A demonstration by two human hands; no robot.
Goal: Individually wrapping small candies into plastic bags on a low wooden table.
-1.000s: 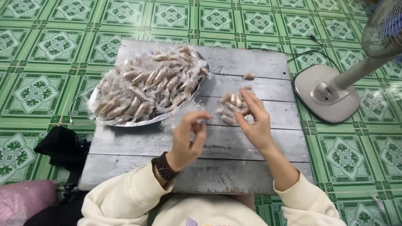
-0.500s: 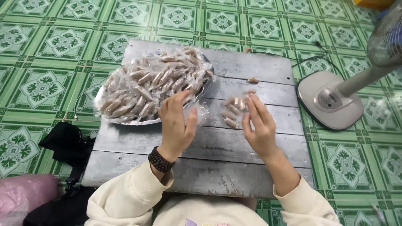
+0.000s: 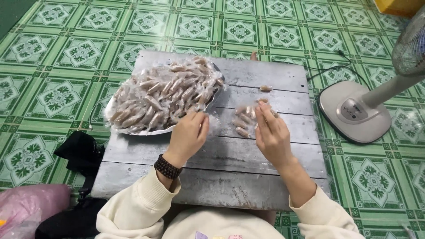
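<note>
A metal tray [image 3: 133,131] heaped with brown sweets in clear wrappers [image 3: 164,95] sits at the back left of a low grey wooden table [image 3: 230,150]. My left hand [image 3: 188,135] reaches to the tray's near edge, fingers curled at the sweets there. My right hand [image 3: 271,132] rests over a small clear bag holding a few wrapped sweets [image 3: 242,121], fingertips on its right side. One loose sweet [image 3: 265,88] lies farther back on the table.
A standing fan's grey base [image 3: 354,110] and pole stand on the green patterned floor tiles at the right, with a black cable behind. A black bag [image 3: 79,152] and a pink plastic bag [image 3: 31,206] lie at the left.
My left hand left the small bag, moved left and forward to the tray's edge. My right hand stayed at the small bag of sweets.
</note>
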